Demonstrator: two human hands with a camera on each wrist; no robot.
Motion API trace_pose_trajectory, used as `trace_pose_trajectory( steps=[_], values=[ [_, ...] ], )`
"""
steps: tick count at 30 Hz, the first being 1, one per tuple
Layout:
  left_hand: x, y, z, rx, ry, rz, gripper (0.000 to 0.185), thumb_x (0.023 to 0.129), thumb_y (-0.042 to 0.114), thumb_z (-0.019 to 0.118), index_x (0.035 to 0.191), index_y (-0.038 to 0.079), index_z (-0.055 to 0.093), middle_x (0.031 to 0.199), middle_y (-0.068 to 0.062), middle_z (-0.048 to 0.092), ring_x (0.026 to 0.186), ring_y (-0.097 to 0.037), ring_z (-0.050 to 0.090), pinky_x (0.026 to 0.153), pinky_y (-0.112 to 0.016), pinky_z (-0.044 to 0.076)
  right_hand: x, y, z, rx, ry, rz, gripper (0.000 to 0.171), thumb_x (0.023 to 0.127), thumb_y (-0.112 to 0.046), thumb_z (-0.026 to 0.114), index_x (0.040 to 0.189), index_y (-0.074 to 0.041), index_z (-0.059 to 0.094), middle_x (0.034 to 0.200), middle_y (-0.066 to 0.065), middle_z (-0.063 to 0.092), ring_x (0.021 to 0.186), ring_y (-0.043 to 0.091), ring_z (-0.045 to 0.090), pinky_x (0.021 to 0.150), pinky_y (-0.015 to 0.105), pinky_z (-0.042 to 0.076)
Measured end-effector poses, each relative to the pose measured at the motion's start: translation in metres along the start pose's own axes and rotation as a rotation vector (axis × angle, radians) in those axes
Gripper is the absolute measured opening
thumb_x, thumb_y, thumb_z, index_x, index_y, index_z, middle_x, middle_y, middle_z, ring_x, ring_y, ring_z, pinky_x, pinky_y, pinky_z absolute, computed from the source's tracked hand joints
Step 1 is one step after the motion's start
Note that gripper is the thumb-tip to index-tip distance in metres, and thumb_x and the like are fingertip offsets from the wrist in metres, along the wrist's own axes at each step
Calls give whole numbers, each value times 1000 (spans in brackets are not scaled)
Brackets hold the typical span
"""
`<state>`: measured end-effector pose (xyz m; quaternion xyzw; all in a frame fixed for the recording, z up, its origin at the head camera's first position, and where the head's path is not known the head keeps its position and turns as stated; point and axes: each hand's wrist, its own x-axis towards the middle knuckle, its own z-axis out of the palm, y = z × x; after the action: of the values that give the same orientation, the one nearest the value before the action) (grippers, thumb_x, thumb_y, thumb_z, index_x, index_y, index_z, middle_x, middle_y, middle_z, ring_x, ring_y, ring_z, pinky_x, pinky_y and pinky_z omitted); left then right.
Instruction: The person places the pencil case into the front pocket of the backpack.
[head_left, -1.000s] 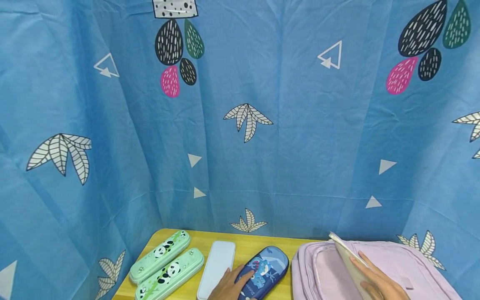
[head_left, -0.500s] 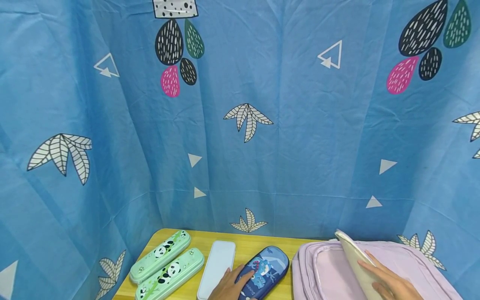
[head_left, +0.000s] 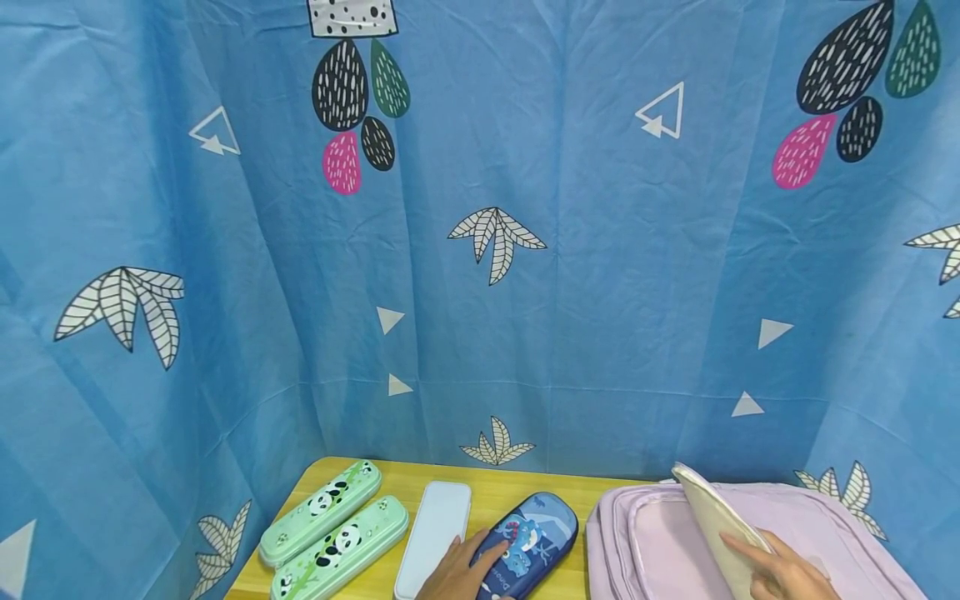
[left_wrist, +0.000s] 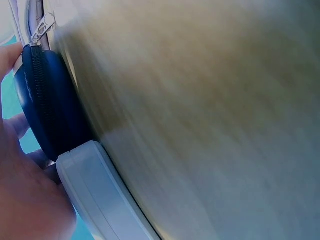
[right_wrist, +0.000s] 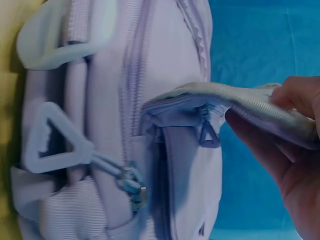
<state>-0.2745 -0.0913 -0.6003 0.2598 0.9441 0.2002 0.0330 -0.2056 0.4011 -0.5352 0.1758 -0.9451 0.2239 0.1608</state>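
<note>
2 hands busy | left hand (head_left: 459, 573) rests, fingers straight, on blue case (head_left: 528, 542) at desk (head_left: 495, 493) front edge | right hand (head_left: 780, 571) pinches flap (head_left: 716, 517) of backpack (head_left: 652, 542), right edge

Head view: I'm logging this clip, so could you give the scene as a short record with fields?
surface: yellow table
backdrop: blue patterned cloth
left hand: rests on navy pencil case
right hand: holds up flap of lilac backpack
beside navy case: white case
far left: two green panda cases
</note>
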Motion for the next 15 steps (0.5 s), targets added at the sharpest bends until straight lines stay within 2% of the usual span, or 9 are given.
trace_pose_trajectory(
  steps=[2, 5, 10, 15],
  values=[
    [0, 0, 0, -6, -7, -7, 77, 97, 80, 58, 160, 37, 52, 163, -14, 51, 148, -34, 54, 126, -60, 42, 1, -2, 0, -93, -46, 89, 42, 93, -11, 81, 135, -4, 73, 124, 20, 69, 82, -10, 46, 62, 22, 49],
    [-1, 1, -2, -7, -15, -21, 77, 96, 80, 59, 160, 38, 52, 163, -14, 51, 148, -36, 55, 125, -61, 43, 3, -3, 0, -183, -84, 160, 47, 94, -26, 85, 136, -8, 74, 131, 19, 71, 91, -8, 53, 70, 26, 56],
    [1, 5, -5, -6, -42, -49, 80, 95, 79, 61, 161, 36, 51, 165, -13, 48, 148, -42, 54, 123, -59, 46, 1, -3, 2, -186, -35, 158, 46, 91, -25, 88, 133, -11, 75, 130, 17, 72, 95, -7, 59, 72, 27, 58],
    [2, 11, -5, -7, -45, -60, 83, 96, 81, 60, 161, 32, 53, 167, -13, 46, 149, -43, 52, 121, -57, 49, 1, -8, 3, -162, -10, 195, 46, 91, -25, 88, 133, -10, 76, 129, 17, 73, 93, -8, 58, 71, 27, 57]
  ],
)
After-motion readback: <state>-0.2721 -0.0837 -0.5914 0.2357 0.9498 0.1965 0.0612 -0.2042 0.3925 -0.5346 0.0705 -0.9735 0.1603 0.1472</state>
